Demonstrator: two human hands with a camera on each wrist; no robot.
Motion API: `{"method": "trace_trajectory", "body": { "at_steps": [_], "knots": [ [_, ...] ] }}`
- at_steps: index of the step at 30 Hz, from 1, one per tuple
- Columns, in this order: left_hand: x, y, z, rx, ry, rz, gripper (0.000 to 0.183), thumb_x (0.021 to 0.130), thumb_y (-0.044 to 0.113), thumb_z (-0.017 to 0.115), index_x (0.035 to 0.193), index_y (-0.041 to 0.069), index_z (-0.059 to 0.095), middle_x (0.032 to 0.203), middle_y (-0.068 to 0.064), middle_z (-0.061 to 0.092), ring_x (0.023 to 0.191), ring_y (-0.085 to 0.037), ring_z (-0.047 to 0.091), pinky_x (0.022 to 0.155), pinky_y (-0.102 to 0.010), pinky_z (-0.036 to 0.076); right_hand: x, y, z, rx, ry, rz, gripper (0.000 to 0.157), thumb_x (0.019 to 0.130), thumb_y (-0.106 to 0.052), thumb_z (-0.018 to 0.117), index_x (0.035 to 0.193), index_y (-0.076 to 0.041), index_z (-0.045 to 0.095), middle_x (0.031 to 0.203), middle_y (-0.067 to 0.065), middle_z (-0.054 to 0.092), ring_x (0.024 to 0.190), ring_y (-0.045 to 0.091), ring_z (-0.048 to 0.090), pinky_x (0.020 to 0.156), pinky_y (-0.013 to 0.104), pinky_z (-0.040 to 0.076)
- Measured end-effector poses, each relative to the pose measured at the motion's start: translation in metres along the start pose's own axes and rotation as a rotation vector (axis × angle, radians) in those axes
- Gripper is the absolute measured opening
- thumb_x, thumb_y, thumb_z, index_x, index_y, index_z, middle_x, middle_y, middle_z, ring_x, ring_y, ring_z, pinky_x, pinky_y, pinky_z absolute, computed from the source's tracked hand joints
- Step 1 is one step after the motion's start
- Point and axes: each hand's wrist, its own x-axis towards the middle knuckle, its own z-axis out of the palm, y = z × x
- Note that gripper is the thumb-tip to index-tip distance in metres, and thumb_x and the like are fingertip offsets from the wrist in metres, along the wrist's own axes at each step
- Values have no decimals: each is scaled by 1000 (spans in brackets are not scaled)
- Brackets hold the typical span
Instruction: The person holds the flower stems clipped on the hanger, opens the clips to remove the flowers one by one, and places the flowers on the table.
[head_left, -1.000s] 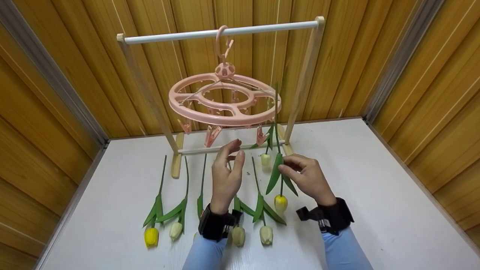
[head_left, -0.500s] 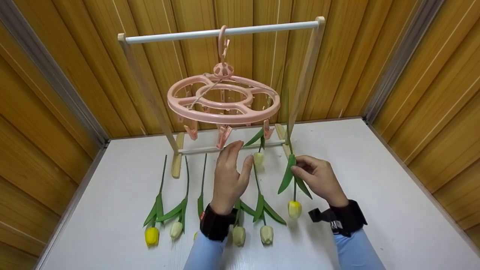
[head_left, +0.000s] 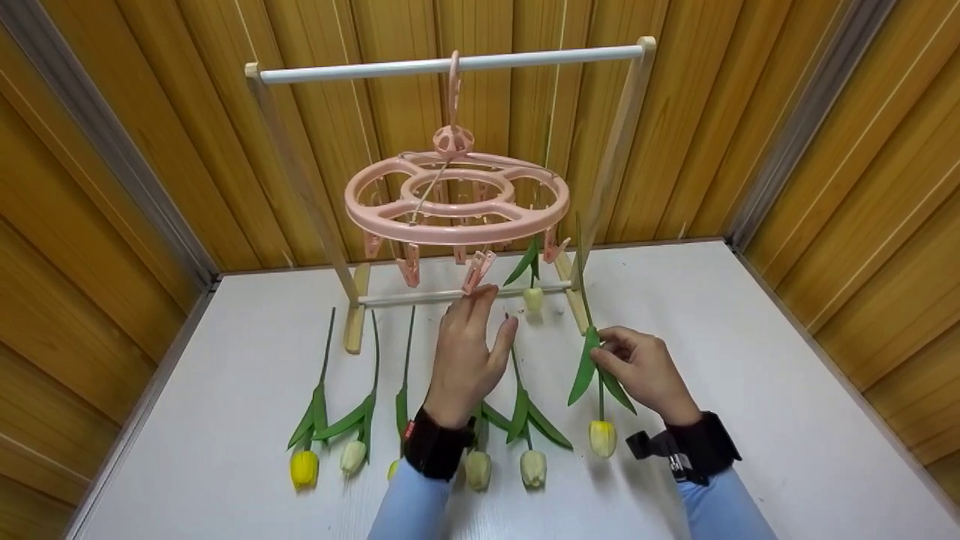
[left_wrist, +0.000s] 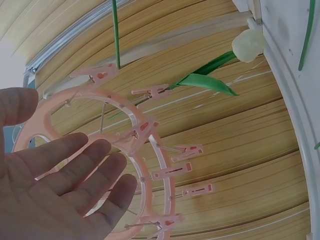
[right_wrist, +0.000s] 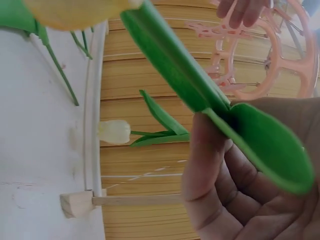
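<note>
A pink round clip hanger (head_left: 457, 234) hangs from the rack's top bar, with clothespins dangling below its ring. My left hand (head_left: 463, 364) is raised with fingers extended, fingertips right at a front clothespin (head_left: 478, 271). In the left wrist view its palm and spread fingers (left_wrist: 70, 175) hold nothing. My right hand (head_left: 646, 369) pinches a yellow artificial tulip (head_left: 602, 439) where the leaves join the stem; the bloom points down and the stem up. A white tulip (head_left: 533, 300) hangs bloom-down from a clothespin (left_wrist: 152, 91) at the hanger's right side.
Several tulips lie in a row on the white table (head_left: 787, 360), including a yellow one (head_left: 304, 469) at the left and a pale one (head_left: 533, 469). The wooden rack's right post (head_left: 619, 142) stands near the held stem. Wood-patterned panels surround the table.
The hanger has turned, its front clothespins shifting right. My left hand has moved slightly right and followed them. My right hand has moved right and lower with the yellow tulip.
</note>
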Motion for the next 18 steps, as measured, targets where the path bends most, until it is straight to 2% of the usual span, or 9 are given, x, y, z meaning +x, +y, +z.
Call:
{"method": "trace_trajectory", "body": {
  "at_steps": [10, 18],
  "knots": [
    [-2, -2, 5, 15, -9, -1, 43, 101, 24, 67, 134, -3, 62, 128, -19, 64, 119, -34, 61, 100, -50, 48, -3, 19, 11, -36, -84, 39, 16, 96, -7, 71, 109, 2, 74, 80, 5, 72, 73, 11, 69, 67, 23, 51],
    [-4, -1, 10, -10, -35, 3, 42, 101, 23, 66, 135, -2, 62, 131, -18, 64, 124, -35, 59, 105, -51, 46, -2, 25, 20, -78, -122, 61, 13, 95, -7, 72, 104, 0, 75, 76, 2, 68, 66, 6, 55, 61, 23, 44]
  ]
}}
